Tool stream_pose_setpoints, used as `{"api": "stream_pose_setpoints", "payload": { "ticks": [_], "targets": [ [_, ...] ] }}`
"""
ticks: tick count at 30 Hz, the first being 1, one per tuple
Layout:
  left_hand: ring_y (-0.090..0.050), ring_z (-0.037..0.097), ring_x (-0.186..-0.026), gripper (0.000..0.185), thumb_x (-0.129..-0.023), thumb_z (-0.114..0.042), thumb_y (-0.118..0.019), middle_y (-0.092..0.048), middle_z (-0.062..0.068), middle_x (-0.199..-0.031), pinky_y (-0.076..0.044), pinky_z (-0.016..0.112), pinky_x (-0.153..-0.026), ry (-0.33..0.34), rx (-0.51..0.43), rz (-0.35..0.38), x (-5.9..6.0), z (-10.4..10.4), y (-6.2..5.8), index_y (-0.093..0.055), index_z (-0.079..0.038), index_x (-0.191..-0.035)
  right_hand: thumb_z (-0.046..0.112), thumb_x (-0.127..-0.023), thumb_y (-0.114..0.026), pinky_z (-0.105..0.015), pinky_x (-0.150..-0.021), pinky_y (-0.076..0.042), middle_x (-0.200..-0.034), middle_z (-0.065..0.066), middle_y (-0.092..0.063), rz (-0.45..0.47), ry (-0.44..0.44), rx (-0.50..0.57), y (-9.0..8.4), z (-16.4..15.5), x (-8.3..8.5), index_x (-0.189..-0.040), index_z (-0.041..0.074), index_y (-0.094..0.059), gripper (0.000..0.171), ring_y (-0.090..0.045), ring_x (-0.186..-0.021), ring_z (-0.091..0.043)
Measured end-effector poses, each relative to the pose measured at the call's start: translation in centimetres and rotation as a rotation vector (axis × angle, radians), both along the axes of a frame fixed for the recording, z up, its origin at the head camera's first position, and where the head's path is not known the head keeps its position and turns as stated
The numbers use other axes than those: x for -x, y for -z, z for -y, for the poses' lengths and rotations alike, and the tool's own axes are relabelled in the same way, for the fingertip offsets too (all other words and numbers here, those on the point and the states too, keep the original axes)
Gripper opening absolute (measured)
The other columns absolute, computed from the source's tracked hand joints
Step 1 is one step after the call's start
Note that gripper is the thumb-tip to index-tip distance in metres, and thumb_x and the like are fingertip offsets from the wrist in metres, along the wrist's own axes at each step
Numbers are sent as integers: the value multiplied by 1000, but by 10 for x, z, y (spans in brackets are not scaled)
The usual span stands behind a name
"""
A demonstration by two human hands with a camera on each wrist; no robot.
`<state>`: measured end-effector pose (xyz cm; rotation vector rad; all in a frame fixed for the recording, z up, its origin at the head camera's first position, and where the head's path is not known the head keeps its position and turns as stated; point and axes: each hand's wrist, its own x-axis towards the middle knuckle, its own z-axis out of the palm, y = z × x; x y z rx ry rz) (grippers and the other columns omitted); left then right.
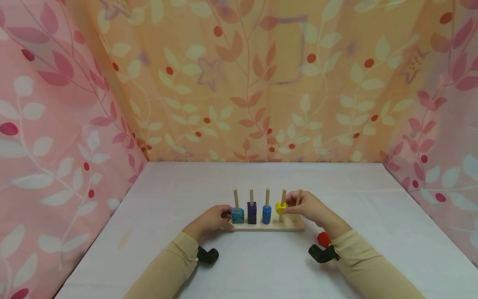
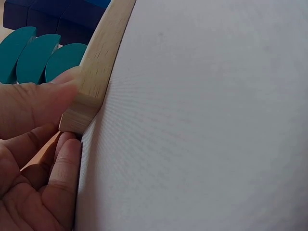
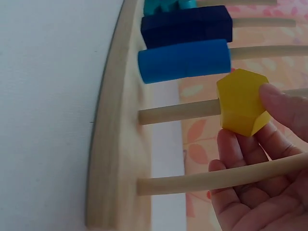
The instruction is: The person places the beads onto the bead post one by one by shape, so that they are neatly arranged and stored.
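A wooden peg board point(image 1: 261, 227) with several upright pegs stands on the table. My left hand point(image 1: 214, 219) grips the board's left end; in the left wrist view, the thumb point(image 2: 38, 103) lies against the wooden corner. Teal scalloped blocks point(image 1: 237, 216), dark purple square blocks point(image 1: 252, 213) and a blue cylinder stack point(image 1: 266, 215) sit on the first three pegs from the left. My right hand point(image 1: 308, 205) pinches a yellow hexagonal block point(image 3: 242, 102), which is threaded on the fourth peg, above the base. The bare fifth peg point(image 3: 216, 174) passes in front of the right hand's fingers.
A red block point(image 1: 324, 239) lies on the white table point(image 1: 261, 265) near the right wrist, with a bit of yellow beside it, partly hidden by the sleeve and black wrist camera point(image 1: 322, 253). Patterned curtains point(image 1: 242, 83) enclose the table's back and sides.
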<state>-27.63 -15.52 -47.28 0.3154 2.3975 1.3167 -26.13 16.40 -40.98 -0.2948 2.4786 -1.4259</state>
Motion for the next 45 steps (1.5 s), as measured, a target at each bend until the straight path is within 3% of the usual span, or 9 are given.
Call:
{"api": "stream_pose_setpoints", "payload": {
  "ticks": [11, 28, 32, 38, 45],
  "targets": [
    [-48, 18, -88, 41, -65, -6, -79, -57, 1, -93, -39, 32, -79, -3, 11, -7, 1, 0, 2, -60, -10, -102, 15, -75, -75, -32, -79, -42, -86, -3, -65, 7, -25, -1, 22, -1, 1, -90, 6, -66, 20, -55, -81, -18],
    [-48, 18, -89, 41, -65, -7, -79, -57, 1, -92, -40, 32, -78, 0, -9, -1, 1, 0, 1, -60, -10, -101, 10, -75, -73, -29, -71, -43, -83, -4, -63, 33, -65, -7, 25, 0, 1, -91, 2, -65, 19, -52, -77, -19],
    [-48, 18, -88, 41, -65, -7, -79, -56, 1, -92, -40, 32, -78, 4, -5, -6, 1, 0, 2, -60, -10, -101, 12, -75, -74, -31, -73, -43, -84, -3, -63, 34, -51, -38, 25, -1, 1, -92, 4, -66, 20, -53, -78, -18],
    [-48, 18, -86, 39, -65, -6, -79, -55, 2, -90, -39, 31, -75, 10, -7, -6, 1, 0, 1, -60, -9, -99, 18, -77, -73, -44, -82, -43, -94, -4, -64, 14, -51, -99, 16, -14, -1, -102, 6, -65, 29, -56, -88, -18],
    [-48, 17, -88, 41, -66, -6, -78, -56, 2, -93, -40, 29, -76, 18, -10, -11, 0, 0, 0, -60, -9, -102, 14, -81, -68, -38, -83, -47, -101, -11, -63, -9, -70, -89, -3, -40, -9, -107, 4, -63, 29, -57, -92, -20]
  ]
}}
